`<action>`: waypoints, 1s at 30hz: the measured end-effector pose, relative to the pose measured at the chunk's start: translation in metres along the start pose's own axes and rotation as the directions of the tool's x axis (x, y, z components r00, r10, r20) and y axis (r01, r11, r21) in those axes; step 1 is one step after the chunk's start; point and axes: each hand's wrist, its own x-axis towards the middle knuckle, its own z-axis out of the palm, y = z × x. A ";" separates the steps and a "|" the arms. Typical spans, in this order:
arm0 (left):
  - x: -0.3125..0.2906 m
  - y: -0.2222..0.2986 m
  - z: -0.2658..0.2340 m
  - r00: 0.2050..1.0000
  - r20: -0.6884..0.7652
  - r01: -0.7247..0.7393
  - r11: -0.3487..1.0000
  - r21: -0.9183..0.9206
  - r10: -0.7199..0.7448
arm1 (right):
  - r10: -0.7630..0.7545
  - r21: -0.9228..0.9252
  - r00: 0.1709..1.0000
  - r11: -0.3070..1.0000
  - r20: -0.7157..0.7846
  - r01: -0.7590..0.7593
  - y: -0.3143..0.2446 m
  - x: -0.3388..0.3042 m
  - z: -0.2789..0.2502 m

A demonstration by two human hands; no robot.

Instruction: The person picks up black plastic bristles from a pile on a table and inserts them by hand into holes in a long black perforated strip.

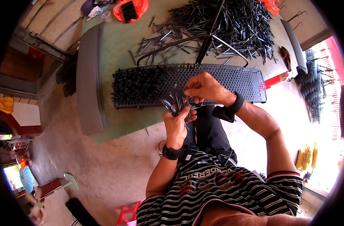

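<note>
My left hand (176,126) is closed round a bunch of thin black strips (179,101), which fan upward past the thumb. Just above and to the right, my right hand (206,87) is closed, thumb and fingertips pinched together at the bunch's top; a strip seems to be between them, too small to see fully. Both hands are at the near edge of a long black perforated plate (221,81) on the table. Dense black bristle tufts (137,83) cover the plate's left part, while round holes show over the rest.
A dark metal frame (206,47) rises from behind the plate. Beyond it, a large heap of black strips (232,26) covers the green table (115,49). A phone (129,10) lies on a red plastic bag (142,7). A red stool (129,213) stands below left.
</note>
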 end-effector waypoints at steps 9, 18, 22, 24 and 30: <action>0.002 -0.002 -0.008 0.997 -0.049 -0.063 0.998 -0.019 0.062 | -0.498 -0.304 0.719 0.867 -0.484 0.396 -0.004 0.010 -0.012; 0.002 0.002 -0.015 0.998 -0.058 -0.022 0.997 -0.076 0.017 | -0.572 -0.450 0.702 0.806 -0.424 0.385 0.017 0.033 -0.012; 0.000 0.007 -0.011 0.997 -0.081 0.010 0.997 -0.070 -0.016 | -0.684 -0.742 0.699 0.577 -0.210 0.342 0.020 0.036 -0.022; -0.001 0.008 -0.010 0.996 -0.080 0.027 0.997 -0.077 -0.033 | -0.674 -0.790 0.703 0.549 -0.226 0.273 0.014 0.035 -0.019; -0.002 0.008 -0.007 0.998 -0.052 0.034 0.996 -0.086 -0.039 | -0.061 -0.267 0.998 0.962 -0.014 0.055 -0.005 0.014 0.004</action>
